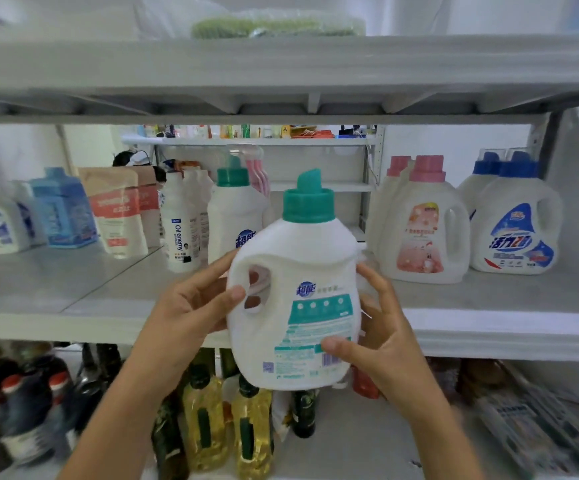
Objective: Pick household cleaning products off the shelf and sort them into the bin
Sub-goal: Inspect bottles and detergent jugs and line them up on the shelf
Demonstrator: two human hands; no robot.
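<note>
Gripping detergent bottle between left hand and right hand fingers.

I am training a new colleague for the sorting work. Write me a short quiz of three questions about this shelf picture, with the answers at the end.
1. True or false: the left hand and the right hand both hold the white jug.
2. Its cap is: A pink, B teal, C blue.
3. Fill in: on the shelf, the pink-capped jugs stand to the ___ of the blue-capped jugs.

Key: 1 true; 2 B; 3 left.
</note>
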